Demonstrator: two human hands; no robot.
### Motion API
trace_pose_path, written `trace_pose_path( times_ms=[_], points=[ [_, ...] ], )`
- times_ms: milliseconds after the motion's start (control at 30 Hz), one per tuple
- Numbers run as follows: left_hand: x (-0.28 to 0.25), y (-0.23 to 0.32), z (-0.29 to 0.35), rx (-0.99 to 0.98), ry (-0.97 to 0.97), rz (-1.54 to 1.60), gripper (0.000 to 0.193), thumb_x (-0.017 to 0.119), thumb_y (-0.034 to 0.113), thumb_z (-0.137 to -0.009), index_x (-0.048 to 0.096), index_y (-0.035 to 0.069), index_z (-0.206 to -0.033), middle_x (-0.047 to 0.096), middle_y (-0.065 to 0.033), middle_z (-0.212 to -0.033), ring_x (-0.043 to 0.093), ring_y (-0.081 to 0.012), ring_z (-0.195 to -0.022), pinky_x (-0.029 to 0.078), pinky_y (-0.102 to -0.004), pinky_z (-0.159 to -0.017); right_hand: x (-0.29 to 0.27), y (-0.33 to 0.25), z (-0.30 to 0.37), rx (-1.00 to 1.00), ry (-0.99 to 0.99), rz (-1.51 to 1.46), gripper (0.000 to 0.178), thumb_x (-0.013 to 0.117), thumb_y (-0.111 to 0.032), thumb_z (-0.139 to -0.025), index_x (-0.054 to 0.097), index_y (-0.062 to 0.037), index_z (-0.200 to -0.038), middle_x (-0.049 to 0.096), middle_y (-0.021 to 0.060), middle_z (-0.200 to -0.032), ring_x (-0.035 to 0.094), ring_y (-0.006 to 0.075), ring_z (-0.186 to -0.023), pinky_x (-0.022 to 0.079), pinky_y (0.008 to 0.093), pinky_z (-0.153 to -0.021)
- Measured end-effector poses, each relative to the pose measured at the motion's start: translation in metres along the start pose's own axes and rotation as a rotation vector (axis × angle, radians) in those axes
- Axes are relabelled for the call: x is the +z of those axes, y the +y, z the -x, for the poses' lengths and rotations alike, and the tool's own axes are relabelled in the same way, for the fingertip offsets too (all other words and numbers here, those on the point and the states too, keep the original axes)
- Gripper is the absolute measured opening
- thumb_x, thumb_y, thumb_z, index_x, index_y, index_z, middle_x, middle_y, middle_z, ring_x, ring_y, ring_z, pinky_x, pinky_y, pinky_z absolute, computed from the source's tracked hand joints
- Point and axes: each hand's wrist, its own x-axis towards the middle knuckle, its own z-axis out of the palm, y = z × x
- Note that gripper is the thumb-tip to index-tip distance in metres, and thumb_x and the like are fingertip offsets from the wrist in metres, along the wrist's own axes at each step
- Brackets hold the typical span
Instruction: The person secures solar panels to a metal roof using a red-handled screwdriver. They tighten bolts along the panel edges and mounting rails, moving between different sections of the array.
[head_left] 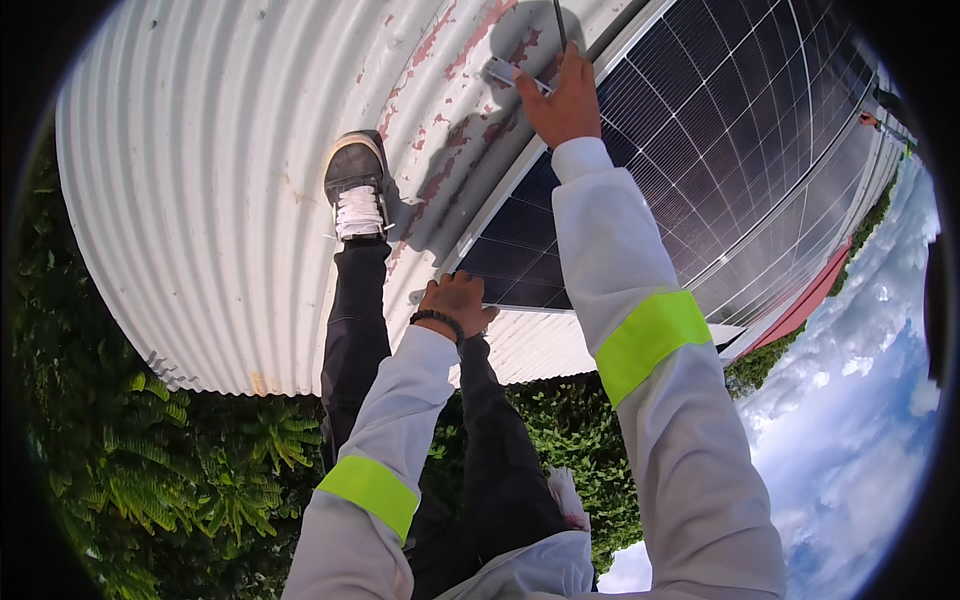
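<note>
Solar panel (pixel 700 140) looks laid near the roof (pixel 230 200) edge, probably not fixed; left hand (pixel 455 303) at its corner (can't tell the grip), right hand (pixel 565 105) pinching a thin rod (pixel 560 25) beside a silver bracket (pixel 503 72).

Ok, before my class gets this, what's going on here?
A person is working with a solar panel on a corrugated metal roof. Their left hand is at its near corner; their right hand is by its long edge, with a silver metal fitting and a dark rod there, though the grip is unclear. One sneaker is on the roof, and another person's hand shows at the far right.
</note>
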Motion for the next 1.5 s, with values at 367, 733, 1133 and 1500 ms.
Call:
trace_pose_path(
  times_ms=[367,733,1133,1500],
  points=[
    [0.005,0.002,-0.002,-0.003,-0.175,-0.030,0.046,0.066,0.050,-0.084,0.066,0.012,-0.110,0.059,-0.0113,-0.118,0.055,-0.0306,-0.116,0.039,-0.0480,-0.100,-0.020,0.060,0.105,0.657,-0.580,0.300,0.075,0.050,-0.070,-0.089,0.068,-0.0019,-0.116,0.067,0.0247,-0.117,0.062,0.0415,-0.113,0.048,0.0469,-0.098],
    [-0.009,0.000,0.001,0.003,-0.149,-0.022,0.047,0.066,0.050,-0.084,0.064,0.013,-0.112,0.060,-0.0105,-0.119,0.055,-0.0306,-0.117,0.039,-0.0474,-0.100,-0.047,0.085,-0.039,0.636,-0.119,0.164,0.080,0.080,-0.052,-0.069,0.060,0.0071,-0.119,0.067,0.0254,-0.114,0.067,0.0358,-0.105,0.053,0.0367,-0.092],
    [-0.024,-0.004,-0.001,0.016,-0.127,-0.040,0.050,0.064,0.046,-0.085,0.065,0.007,-0.116,0.060,-0.0148,-0.121,0.056,-0.0332,-0.117,0.042,-0.0483,-0.097,-0.023,0.050,0.013,0.749,-0.226,-0.313,0.051,0.079,-0.021,-0.079,0.053,0.0044,-0.114,0.065,0.0137,-0.092,0.069,0.0191,-0.064,0.060,0.0320,-0.059],
    [-0.021,-0.011,-0.008,-0.011,-0.119,-0.102,0.052,0.063,0.049,-0.086,0.063,0.007,-0.117,0.060,-0.0155,-0.122,0.054,-0.0343,-0.121,0.040,-0.0485,-0.101,-0.032,0.059,0.016,0.461,-0.262,0.107,0.039,0.071,-0.030,-0.081,0.059,-0.0097,-0.112,0.071,0.0155,-0.097,0.070,0.0360,-0.092,0.054,0.0432,-0.087]
  ],
)
